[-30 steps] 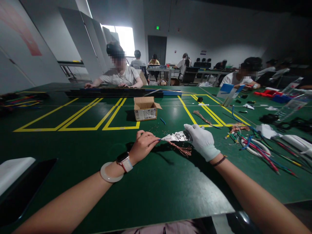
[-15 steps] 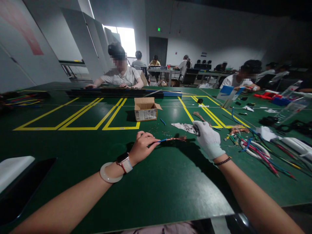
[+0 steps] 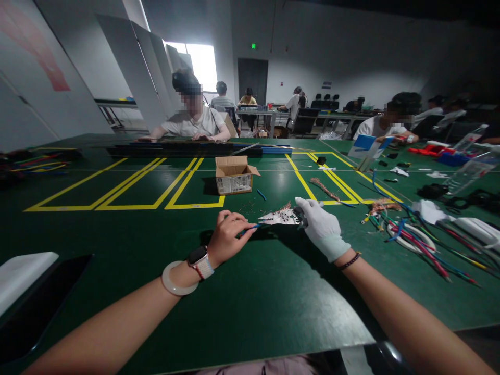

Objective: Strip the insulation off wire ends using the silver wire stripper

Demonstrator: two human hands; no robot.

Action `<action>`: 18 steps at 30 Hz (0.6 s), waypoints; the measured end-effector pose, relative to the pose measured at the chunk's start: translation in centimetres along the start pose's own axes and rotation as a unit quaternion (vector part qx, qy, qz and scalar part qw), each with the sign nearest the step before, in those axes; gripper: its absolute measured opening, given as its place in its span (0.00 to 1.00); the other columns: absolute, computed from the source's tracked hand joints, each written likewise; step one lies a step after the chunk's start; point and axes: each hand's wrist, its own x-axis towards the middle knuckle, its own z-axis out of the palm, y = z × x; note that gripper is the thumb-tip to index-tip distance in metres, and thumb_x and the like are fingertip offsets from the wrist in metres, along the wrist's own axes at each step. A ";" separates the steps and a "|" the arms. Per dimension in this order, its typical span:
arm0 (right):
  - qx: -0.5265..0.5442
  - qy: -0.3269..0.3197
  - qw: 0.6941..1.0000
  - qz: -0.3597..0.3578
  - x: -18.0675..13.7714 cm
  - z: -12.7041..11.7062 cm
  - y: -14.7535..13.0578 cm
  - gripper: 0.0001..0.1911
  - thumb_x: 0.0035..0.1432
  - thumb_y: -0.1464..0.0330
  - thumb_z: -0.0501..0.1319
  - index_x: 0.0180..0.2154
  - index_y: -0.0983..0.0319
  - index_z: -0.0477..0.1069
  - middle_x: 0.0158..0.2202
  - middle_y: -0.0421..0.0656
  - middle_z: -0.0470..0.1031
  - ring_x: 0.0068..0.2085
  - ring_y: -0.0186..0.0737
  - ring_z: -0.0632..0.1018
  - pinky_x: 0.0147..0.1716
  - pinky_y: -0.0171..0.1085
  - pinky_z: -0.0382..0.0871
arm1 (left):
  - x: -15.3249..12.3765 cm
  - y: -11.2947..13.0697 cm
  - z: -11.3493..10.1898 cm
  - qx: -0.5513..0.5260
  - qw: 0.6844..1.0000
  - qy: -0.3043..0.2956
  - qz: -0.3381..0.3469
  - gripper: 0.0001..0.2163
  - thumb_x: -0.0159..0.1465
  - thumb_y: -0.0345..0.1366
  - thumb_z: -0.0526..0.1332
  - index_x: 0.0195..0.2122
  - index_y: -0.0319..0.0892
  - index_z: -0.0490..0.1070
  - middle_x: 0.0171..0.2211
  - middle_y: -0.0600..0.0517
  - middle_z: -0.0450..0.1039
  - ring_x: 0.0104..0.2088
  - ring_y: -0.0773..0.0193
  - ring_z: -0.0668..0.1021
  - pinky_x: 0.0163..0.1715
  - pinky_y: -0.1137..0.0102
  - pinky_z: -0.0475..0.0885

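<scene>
Pinched between the fingertips of my left hand (image 3: 229,234) is a blue wire (image 3: 252,227). Its frayed bare copper strands (image 3: 288,207) stick out behind the tool on the right. My right hand (image 3: 321,225), in a white glove, grips wire strippers (image 3: 280,216) with a flat metal head. The head points left, and its tip lies at the blue wire close to my left fingertips. Whether the jaws are closed on the wire I cannot tell. Copper scraps (image 3: 250,207) and a short blue wire piece (image 3: 261,195) lie just beyond.
An open cardboard box (image 3: 233,179) stands ahead. A copper strand bundle (image 3: 324,188) lies right of it. Coloured wires (image 3: 417,245) and plastic bottles (image 3: 469,169) are at the right. A dark flat device (image 3: 47,297) lies at the left. Across the table sits a co-worker (image 3: 195,122).
My right hand has moved left and slightly down with the wire strippers, bringing their tip to the blue wire. My left hand has stayed nearly still.
</scene>
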 end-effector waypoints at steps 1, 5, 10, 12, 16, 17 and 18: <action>0.000 -0.001 1.000 -0.001 0.0 0.0 0.0 0.29 0.56 0.75 0.52 0.60 0.56 0.58 0.50 0.44 0.70 0.34 0.37 0.73 0.21 0.33 0.57 | 0.0 0.0 0.0 0.003 1.000 0.004 0.001 0.04 0.62 0.32 0.62 0.35 0.42 0.77 0.30 0.52 0.80 0.35 0.59 0.78 0.43 0.59 0.61; -0.006 0.005 1.000 -0.007 -0.1 0.0 0.0 0.29 0.57 0.75 0.51 0.60 0.57 0.57 0.51 0.45 0.70 0.36 0.38 0.73 0.22 0.33 0.57 | 0.0 0.1 -0.1 0.010 1.000 0.008 0.009 0.04 0.62 0.31 0.62 0.35 0.42 0.77 0.29 0.52 0.80 0.35 0.59 0.78 0.43 0.59 0.61; -0.028 -0.011 1.000 -0.004 0.0 -0.1 -0.4 0.26 0.61 0.74 0.48 0.61 0.57 0.56 0.49 0.45 0.70 0.35 0.38 0.72 0.21 0.33 0.54 | -0.1 0.1 -0.1 0.013 1.000 0.015 0.007 0.04 0.62 0.31 0.62 0.34 0.42 0.77 0.30 0.51 0.80 0.35 0.59 0.78 0.43 0.59 0.61; -0.041 -0.022 0.999 0.000 0.0 -0.1 -0.6 0.24 0.63 0.73 0.48 0.60 0.56 0.57 0.47 0.44 0.71 0.34 0.38 0.72 0.21 0.34 0.51 | -0.1 0.1 -0.1 0.013 1.000 0.024 0.007 0.03 0.62 0.32 0.63 0.34 0.42 0.77 0.30 0.51 0.80 0.34 0.60 0.78 0.43 0.59 0.62; -0.060 -0.040 0.997 -0.003 0.0 -0.3 -0.7 0.21 0.65 0.70 0.46 0.59 0.54 0.58 0.43 0.44 0.71 0.32 0.39 0.71 0.21 0.34 0.48 | -0.1 -0.1 0.0 0.000 1.000 0.022 -0.008 0.04 0.63 0.33 0.62 0.33 0.41 0.76 0.30 0.50 0.79 0.34 0.60 0.77 0.43 0.60 0.62; -0.064 -0.042 0.997 -0.003 0.0 -0.4 -0.6 0.21 0.65 0.70 0.46 0.59 0.53 0.59 0.43 0.44 0.70 0.32 0.38 0.70 0.21 0.34 0.48 | -0.1 -0.1 0.1 -0.008 1.000 0.015 -0.019 0.05 0.63 0.34 0.62 0.33 0.41 0.76 0.30 0.50 0.78 0.34 0.60 0.77 0.43 0.60 0.62; -0.068 -0.043 0.997 -0.001 0.0 -0.5 -0.5 0.21 0.66 0.70 0.46 0.58 0.53 0.59 0.42 0.44 0.70 0.32 0.38 0.70 0.21 0.35 0.47 | 0.0 -0.2 0.1 -0.020 0.999 0.005 -0.032 0.05 0.63 0.35 0.62 0.33 0.41 0.76 0.30 0.50 0.78 0.35 0.60 0.77 0.43 0.60 0.62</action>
